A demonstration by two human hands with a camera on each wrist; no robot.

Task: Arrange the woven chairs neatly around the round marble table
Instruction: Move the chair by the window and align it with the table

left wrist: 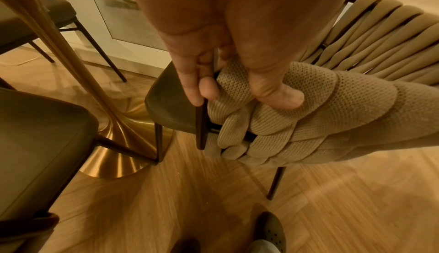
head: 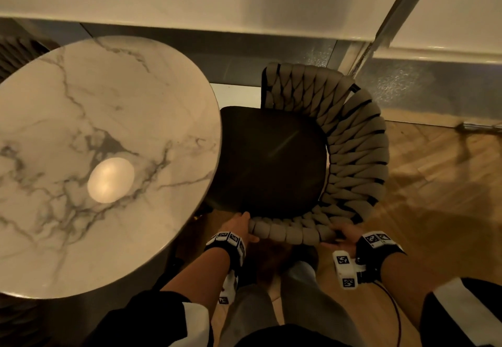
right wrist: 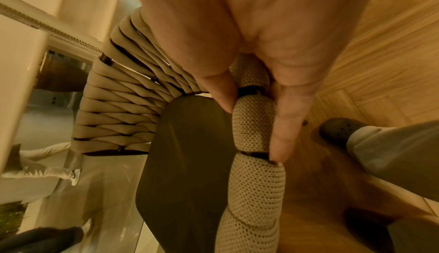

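A woven chair [head: 355, 154] with beige braided cords and a dark seat [head: 269, 159] stands right of the round marble table [head: 81, 135], its seat edge tucked under the tabletop. My left hand [head: 240, 226] grips the near armrest end, fingers curled round the dark frame and cords [left wrist: 237, 91]. My right hand [head: 343, 234] grips the same braided rim further right, thumb and fingers clamping the mesh cord [right wrist: 251, 121]. A dark seat of a second chair [left wrist: 40, 144] shows at the left in the left wrist view.
The table stands on a gold pedestal base [left wrist: 118, 140] on a wooden floor [head: 434, 183]. A wall and glass panels [head: 407, 83] run close behind the chair. My feet in grey clogs [left wrist: 270, 232] are just behind it. A third chair [left wrist: 35, 16] stands beyond the pedestal.
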